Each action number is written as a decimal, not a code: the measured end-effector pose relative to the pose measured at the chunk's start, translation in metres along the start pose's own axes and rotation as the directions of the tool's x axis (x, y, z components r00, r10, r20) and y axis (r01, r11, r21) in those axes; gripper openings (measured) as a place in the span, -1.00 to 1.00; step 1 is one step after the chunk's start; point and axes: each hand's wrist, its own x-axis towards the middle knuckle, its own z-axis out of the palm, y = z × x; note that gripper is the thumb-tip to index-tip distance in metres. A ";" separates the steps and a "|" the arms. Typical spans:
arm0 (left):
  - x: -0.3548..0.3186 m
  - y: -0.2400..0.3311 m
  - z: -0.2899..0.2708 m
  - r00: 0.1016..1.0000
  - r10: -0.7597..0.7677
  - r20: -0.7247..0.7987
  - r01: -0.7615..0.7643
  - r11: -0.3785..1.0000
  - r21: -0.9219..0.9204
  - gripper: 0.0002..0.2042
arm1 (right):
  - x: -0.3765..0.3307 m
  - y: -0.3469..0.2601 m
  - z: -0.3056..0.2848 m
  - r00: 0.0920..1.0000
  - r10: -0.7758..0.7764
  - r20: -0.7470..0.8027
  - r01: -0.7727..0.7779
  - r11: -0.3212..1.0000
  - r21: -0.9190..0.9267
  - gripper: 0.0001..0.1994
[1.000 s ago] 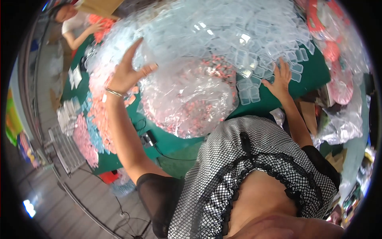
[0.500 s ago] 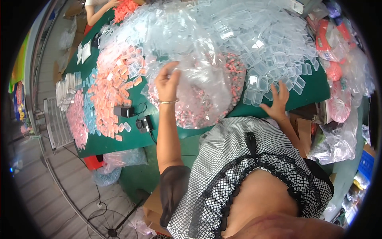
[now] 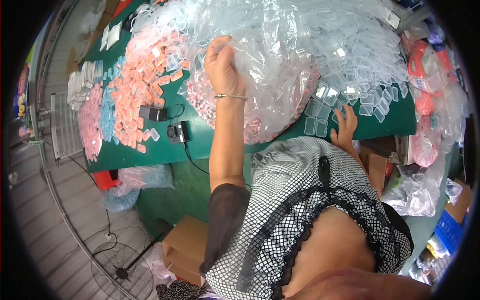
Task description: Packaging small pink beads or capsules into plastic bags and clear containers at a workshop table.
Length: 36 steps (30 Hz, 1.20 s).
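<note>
A large clear plastic bag (image 3: 280, 75) full of small pink, white and grey pieces rests on the green table in front of me. My left hand (image 3: 223, 65) is closed on the film at the bag's left side, raised above the table. A bracelet circles that wrist. My right hand (image 3: 345, 127) lies at the table's near edge, fingers spread, holding nothing. Beside its fingertips are clear plastic boxes (image 3: 316, 120), the near end of a big heap. The bag film hides part of the small pieces inside.
Orange boxes (image 3: 142, 85), blue boxes (image 3: 107, 112) and pink boxes (image 3: 91, 127) lie in piles at the left. A small black camera (image 3: 177, 132) with a cable and a black block (image 3: 152, 113) sit between them and the bag. A fan (image 3: 121, 273) stands on the floor.
My left hand has moved away from me and closed on the bag's film, which stands higher. My right hand stays near the clear boxes, fingers a little closer together.
</note>
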 end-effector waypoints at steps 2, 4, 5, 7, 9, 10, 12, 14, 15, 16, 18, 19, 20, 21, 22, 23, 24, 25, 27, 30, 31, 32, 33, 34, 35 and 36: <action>0.002 0.000 0.002 1.000 -0.025 -0.012 0.024 0.998 -0.057 -0.80 | 0.004 -0.011 0.001 0.998 -0.041 0.037 0.042 0.999 -0.021 -0.37; 0.003 -0.001 0.007 1.000 -0.025 -0.012 0.024 0.997 -0.078 -0.80 | 0.007 -0.014 0.001 0.991 -0.069 0.114 0.080 0.992 -0.098 -0.39; 0.004 -0.001 0.010 1.000 -0.023 -0.008 0.022 0.995 -0.096 -0.80 | 0.011 -0.015 0.001 0.991 -0.067 0.113 0.078 0.992 -0.103 -0.39; 0.005 0.002 0.008 1.000 -0.018 -0.006 0.018 0.997 -0.078 -0.80 | 0.019 -0.020 0.004 0.988 -0.058 0.142 0.074 0.991 -0.110 -0.41; 0.005 0.003 0.010 1.000 -0.010 -0.006 0.009 0.998 -0.059 -0.79 | 0.021 -0.021 0.007 0.991 -0.039 0.127 0.054 0.992 -0.116 -0.43; 0.004 0.006 0.010 1.000 -0.007 -0.001 0.007 0.999 -0.053 -0.79 | 0.022 -0.022 0.009 0.991 -0.036 0.127 0.050 0.993 -0.106 -0.44; -0.001 0.010 0.011 1.000 -0.015 0.018 0.016 0.999 -0.043 -0.79 | 0.022 -0.022 0.007 0.993 -0.041 0.111 0.051 0.995 -0.087 -0.45; -0.007 0.006 0.008 0.997 0.012 0.077 -0.009 0.999 -0.042 -0.80 | 0.016 -0.015 0.006 0.995 -0.061 0.077 0.067 0.995 -0.076 -0.44; -0.011 0.008 0.004 0.990 -0.025 0.139 0.033 0.998 -0.055 -0.80 | 0.014 -0.012 0.007 0.998 -0.053 0.035 0.056 0.995 -0.080 -0.44; -0.016 0.012 0.001 0.993 -0.013 0.119 0.019 0.998 -0.053 -0.80 | 0.020 -0.016 0.002 0.996 -0.074 0.043 0.079 0.990 -0.116 -0.41; -0.022 0.021 -0.002 0.989 -0.045 0.142 0.016 0.979 0.201 -0.80 | 0.027 -0.016 -0.006 0.993 -0.115 0.018 0.116 0.991 -0.062 -0.40; -0.025 0.015 -0.007 0.964 0.074 0.256 -0.149 0.946 0.288 -0.81 | 0.034 -0.018 -0.009 0.990 -0.139 -0.024 0.138 0.990 -0.013 -0.39; -0.028 0.010 -0.008 0.910 0.168 0.379 -0.310 0.882 0.355 -0.83 | 0.042 -0.026 -0.017 0.992 -0.128 -0.017 0.127 0.992 -0.022 -0.35; -0.036 0.010 -0.010 0.884 0.154 0.441 -0.378 0.791 0.481 -0.82 | 0.054 -0.033 -0.022 0.989 -0.148 -0.015 0.148 0.989 -0.015 -0.35; -0.047 0.013 -0.006 0.853 0.123 0.508 -0.443 0.688 0.576 -0.80 | 0.068 -0.039 -0.028 0.992 -0.126 -0.022 0.128 0.989 0.077 -0.34; -0.056 0.008 -0.009 0.841 0.126 0.526 -0.455 0.690 0.563 -0.79 | 0.082 -0.046 -0.032 0.994 -0.109 -0.029 0.112 0.979 0.173 -0.33; -0.066 0.003 -0.017 0.828 0.129 0.545 -0.469 0.692 0.549 -0.77 | 0.098 -0.057 -0.035 0.993 -0.116 -0.007 0.115 0.966 0.231 -0.31; -0.075 0.002 -0.025 0.841 0.086 0.533 -0.446 0.668 0.595 -0.76 | 0.113 -0.069 -0.035 0.992 -0.123 -0.017 0.124 0.966 0.228 -0.31; -0.090 0.003 -0.034 0.843 0.051 0.536 -0.433 0.656 0.618 -0.74 | 0.138 -0.090 -0.036 0.997 -0.045 0.058 0.011 0.868 0.497 -0.42; -0.105 0.005 -0.052 0.818 -0.047 0.574 -0.467 0.529 0.709 -0.74 | 0.153 -0.086 -0.015 0.971 -0.132 0.197 -0.013 0.798 0.602 -0.54; -0.108 0.005 -0.059 0.792 -0.084 0.605 -0.490 0.502 0.712 -0.73 | 0.156 -0.085 -0.011 0.973 -0.126 0.191 -0.013 0.804 0.595 -0.54; -0.112 0.005 -0.067 0.764 -0.125 0.633 -0.513 0.476 0.714 -0.73 | 0.156 -0.083 -0.008 0.918 -0.322 0.233 0.160 0.836 0.525 -0.60; -0.117 0.002 -0.081 0.757 -0.128 0.641 -0.516 0.485 0.706 -0.73 | 0.157 -0.083 -0.008 0.820 -0.493 0.291 0.332 0.824 0.458 -0.66; -0.125 -0.001 -0.100 0.770 -0.259 0.583 -0.445 0.437 0.782 -0.74 | 0.154 -0.090 -0.011 0.829 -0.477 0.293 0.321 0.834 0.449 -0.66; -0.130 -0.001 -0.111 0.771 -0.381 0.510 -0.378 0.371 0.848 -0.75 | 0.154 -0.103 -0.011 0.786 -0.534 0.311 0.366 0.808 0.462 -0.69; -0.135 0.000 -0.117 0.761 -0.387 0.521 -0.384 0.379 0.842 -0.75 | 0.154 -0.114 -0.012 0.740 -0.587 0.328 0.407 0.779 0.477 -0.71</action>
